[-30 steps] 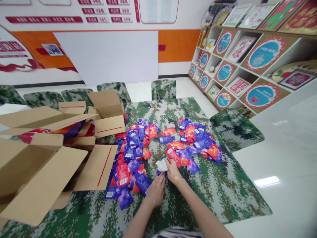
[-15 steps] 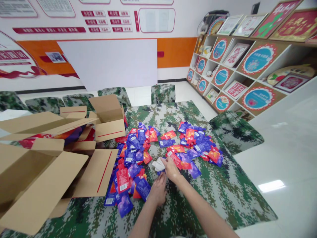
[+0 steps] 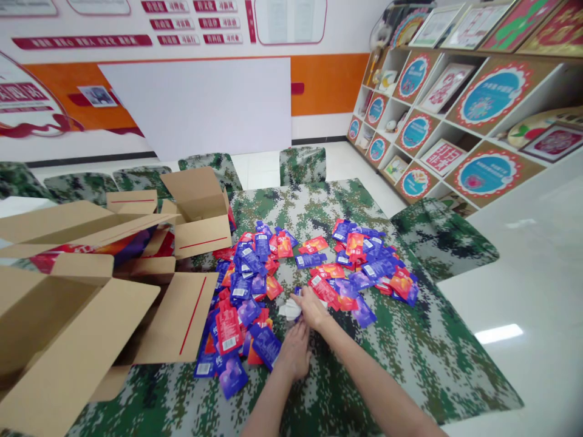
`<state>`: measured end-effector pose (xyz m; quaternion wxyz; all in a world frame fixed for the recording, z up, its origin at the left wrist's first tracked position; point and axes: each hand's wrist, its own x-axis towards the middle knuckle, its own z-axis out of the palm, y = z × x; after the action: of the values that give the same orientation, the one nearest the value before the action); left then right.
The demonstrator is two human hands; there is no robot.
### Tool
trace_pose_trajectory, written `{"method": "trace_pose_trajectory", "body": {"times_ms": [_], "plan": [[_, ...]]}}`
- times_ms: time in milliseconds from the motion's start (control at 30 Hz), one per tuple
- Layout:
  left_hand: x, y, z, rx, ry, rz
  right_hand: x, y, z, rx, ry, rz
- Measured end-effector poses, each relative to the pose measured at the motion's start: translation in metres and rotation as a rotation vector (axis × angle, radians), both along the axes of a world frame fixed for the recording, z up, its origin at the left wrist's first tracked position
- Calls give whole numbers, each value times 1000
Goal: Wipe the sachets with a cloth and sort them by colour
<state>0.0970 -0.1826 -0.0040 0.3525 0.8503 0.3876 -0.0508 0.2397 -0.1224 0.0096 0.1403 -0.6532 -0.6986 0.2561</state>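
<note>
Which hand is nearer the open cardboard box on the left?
Left. The left hand lies closer to the cardboard box; the right hand sits farther right, holding a white packet.

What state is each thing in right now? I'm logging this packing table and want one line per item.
near cardboard box: open, on its side.
far cardboard box: flaps open.
red and purple sachets: sealed, heaped loose on the camouflage tablecloth.
white stack: gripped by right hand.
left hand: resting below the stack.

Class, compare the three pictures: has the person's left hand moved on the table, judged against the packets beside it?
No, barely: the left hand stays flat on the camouflage cloth, just right of the purple packet, below the right hand.
</note>
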Motion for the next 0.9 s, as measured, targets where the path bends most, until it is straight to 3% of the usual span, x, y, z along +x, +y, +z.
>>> {"method": "trace_pose_trajectory", "body": {"times_ms": [167,300,467,633,733,900], "plan": [[-1,1,-1,18,-2,-42,7,40,-3,38,-156,5],[-1,2,0,20,-11,-37,10,46,5,37,-137,-17],[-1,1,-3,-3,-20,6,6,-3,16,79,19,11],[-4,-2,-9,-61,-20,44,-10,-47,3,-32,158,-70],[-3,-1,-8,-22,-50,32,-12,-36,-3,-44,133,-79],[-3,3,-4,-1,-38,0,0,8,-4,12,-24,74]]}}
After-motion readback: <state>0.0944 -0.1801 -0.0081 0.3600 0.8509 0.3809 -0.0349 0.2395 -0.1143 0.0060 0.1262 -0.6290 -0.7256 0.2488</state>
